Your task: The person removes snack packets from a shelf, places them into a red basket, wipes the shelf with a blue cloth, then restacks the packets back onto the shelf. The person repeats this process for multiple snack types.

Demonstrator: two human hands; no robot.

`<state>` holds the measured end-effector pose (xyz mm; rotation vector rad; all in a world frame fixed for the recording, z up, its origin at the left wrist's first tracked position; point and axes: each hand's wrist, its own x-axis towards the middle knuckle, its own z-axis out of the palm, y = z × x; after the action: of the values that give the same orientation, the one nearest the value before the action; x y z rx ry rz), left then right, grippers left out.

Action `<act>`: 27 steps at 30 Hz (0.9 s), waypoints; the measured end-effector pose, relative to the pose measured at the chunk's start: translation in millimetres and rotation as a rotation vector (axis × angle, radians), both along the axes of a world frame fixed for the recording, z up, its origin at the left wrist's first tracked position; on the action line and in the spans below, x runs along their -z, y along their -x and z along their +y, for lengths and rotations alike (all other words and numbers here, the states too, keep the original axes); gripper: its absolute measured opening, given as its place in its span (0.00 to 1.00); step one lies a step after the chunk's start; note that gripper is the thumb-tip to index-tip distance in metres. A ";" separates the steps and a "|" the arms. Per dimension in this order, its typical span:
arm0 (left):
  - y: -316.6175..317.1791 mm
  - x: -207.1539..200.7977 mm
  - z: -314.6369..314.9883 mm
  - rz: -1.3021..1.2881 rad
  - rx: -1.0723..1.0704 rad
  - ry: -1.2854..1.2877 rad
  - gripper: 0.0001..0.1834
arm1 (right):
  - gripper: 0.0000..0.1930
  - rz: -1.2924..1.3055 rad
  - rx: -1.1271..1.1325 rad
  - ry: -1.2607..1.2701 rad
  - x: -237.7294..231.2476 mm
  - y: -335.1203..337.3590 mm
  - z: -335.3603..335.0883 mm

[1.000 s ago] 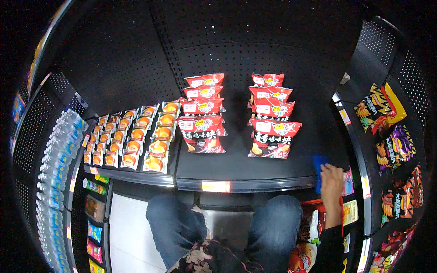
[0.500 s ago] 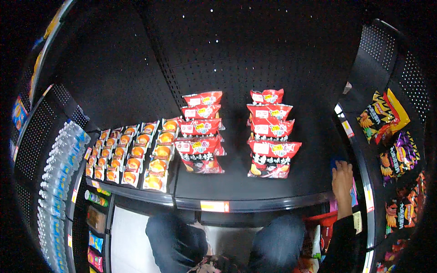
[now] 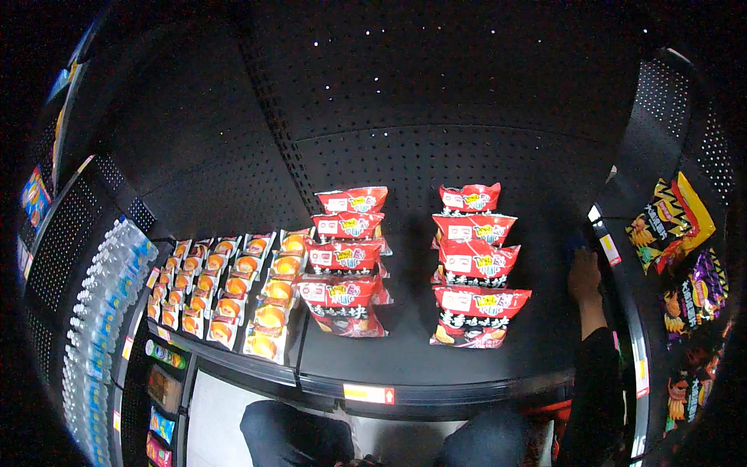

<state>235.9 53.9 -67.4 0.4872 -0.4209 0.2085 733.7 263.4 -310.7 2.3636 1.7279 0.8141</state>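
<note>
My right hand (image 3: pixel 585 278) reaches onto the right end of the black shelf (image 3: pixel 405 359). It presses a dark blue cloth (image 3: pixel 577 255) against the surface; its fingers are in shadow and most of the cloth is hidden. The nearest goods are red snack bags (image 3: pixel 481 315), standing one behind another to the left of that hand. A second row of red snack bags (image 3: pixel 342 307) stands further left. Beside it are several rows of small orange-and-white packets (image 3: pixel 266 333). My left hand does not show.
Water bottles (image 3: pixel 105 311) line a side shelf at the left. Yellow-and-black snack bags (image 3: pixel 661 222) and purple bags (image 3: pixel 696 292) fill the right side shelf. A price tag (image 3: pixel 369 394) sits on the front edge. My knees (image 3: pixel 296 436) are below it.
My right hand has moved deeper along the shelf's right end, away from the front edge, with the blue cloth under it. The view has tilted up, so the goods appear lower.
</note>
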 end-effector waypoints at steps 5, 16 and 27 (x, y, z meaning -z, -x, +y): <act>-1.4 6.3 12.3 0.024 -0.016 0.013 0.20 | 0.25 0.196 0.022 -0.069 15.7 -8.3 47.5; -8.7 1.9 -1.5 0.012 0.075 -0.018 0.21 | 0.28 0.468 -0.078 -0.055 -51.5 167.0 47.4; -13.7 0.3 -42.4 0.131 0.192 -0.257 0.23 | 0.31 0.562 -0.237 -0.022 -73.5 222.2 -67.9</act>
<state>249.6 11.5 -67.7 0.7042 -0.3652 -0.0648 511.5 195.5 -237.2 2.6042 2.2369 0.1824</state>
